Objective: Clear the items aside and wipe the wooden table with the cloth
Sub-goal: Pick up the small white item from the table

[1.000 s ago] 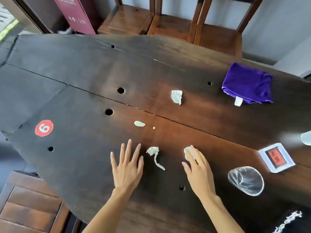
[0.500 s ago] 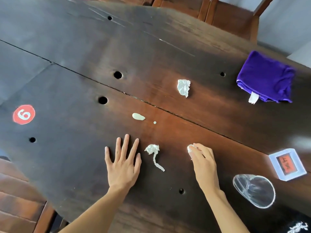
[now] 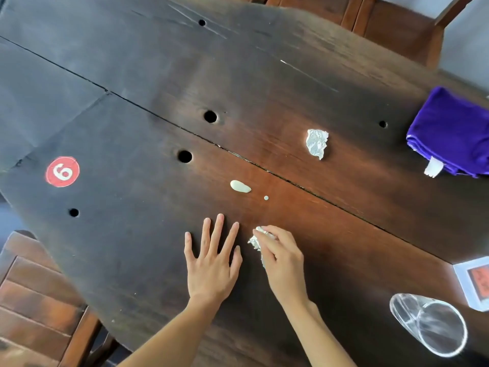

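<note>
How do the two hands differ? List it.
The left hand lies flat on the table, fingers straight and spread; the right hand has curled fingers. The left hand holds nothing; the right pinches a crumpled tissue. Both are bare.

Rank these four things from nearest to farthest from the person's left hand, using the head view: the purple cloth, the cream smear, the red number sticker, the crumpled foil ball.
1. Cream smear: just beyond the left hand, slightly right.
2. Crumpled foil ball: farther up and right, across the table's seam.
3. Red number sticker: off to the left.
4. Purple cloth: at the far right edge.
</note>
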The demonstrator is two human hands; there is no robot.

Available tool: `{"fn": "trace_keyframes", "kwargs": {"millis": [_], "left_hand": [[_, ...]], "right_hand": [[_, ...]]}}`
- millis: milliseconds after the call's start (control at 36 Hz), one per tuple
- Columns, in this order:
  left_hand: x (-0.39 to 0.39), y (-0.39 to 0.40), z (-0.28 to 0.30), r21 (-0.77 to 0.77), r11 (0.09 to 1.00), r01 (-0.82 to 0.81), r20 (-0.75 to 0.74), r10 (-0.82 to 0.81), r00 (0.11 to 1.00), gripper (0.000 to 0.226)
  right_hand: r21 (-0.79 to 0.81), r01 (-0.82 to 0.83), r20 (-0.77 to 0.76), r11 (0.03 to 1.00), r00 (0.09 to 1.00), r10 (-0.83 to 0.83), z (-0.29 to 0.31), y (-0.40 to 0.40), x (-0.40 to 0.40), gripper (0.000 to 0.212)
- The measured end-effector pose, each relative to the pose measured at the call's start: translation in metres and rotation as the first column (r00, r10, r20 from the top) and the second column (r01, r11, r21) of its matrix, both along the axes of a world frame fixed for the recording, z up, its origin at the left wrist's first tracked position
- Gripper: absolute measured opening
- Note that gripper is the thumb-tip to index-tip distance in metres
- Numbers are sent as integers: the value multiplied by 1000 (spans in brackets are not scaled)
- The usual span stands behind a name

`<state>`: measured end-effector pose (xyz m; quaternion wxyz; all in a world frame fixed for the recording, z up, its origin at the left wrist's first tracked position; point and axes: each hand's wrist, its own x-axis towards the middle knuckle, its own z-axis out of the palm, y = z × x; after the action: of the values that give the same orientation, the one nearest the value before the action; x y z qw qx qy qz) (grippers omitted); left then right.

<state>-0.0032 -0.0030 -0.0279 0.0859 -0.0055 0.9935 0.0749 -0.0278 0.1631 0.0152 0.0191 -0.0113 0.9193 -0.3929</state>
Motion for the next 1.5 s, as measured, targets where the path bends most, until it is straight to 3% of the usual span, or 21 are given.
{"fn": "trace_keyframes", "kwargs": {"millis": [139, 250, 389, 472, 611, 889, 1139, 1417, 1500], "left_hand": [[-1, 0, 0, 2, 1000, 0, 23, 0, 1000, 56], [-2, -1, 2, 3, 1000, 13, 44, -13, 999, 56], [-3, 0, 5, 22, 1000, 5, 56, -6, 998, 56], [-3, -1, 5, 17, 1000, 4, 68, -5, 998, 56], [-5, -1, 7, 21, 1000, 10, 83, -12, 996, 57], [-4, -1, 7, 9, 1000, 4, 69, -5, 998, 57], [-5, -1, 7, 40, 999, -17, 84, 13, 996, 56], [-7, -1, 7, 6, 1000, -7, 68, 7, 998, 55], [-6, -1, 6, -14, 1000, -5, 75, 6, 997, 58]], "right_hand": [[80, 33, 20, 996, 999, -35, -14, -13, 11, 34], [125, 13, 22, 992, 1000, -16, -22, -14, 16, 50], [146, 31, -9, 989, 999, -30, -28, -13, 6, 41], [75, 59, 9, 995, 998, -60, -27, -10, -2, 36], [-139, 253, 92, 957, 966, -242, -10, -5, -24, 26], [-223, 322, 14, 920, 945, -327, 18, 38, -109, 25], [-53, 348, -173, 936, 920, -351, 13, 83, -198, 27], [39, 308, -139, 950, 944, -301, -25, 85, -217, 32], [127, 251, -115, 960, 965, -237, -38, 87, -213, 48]]}}
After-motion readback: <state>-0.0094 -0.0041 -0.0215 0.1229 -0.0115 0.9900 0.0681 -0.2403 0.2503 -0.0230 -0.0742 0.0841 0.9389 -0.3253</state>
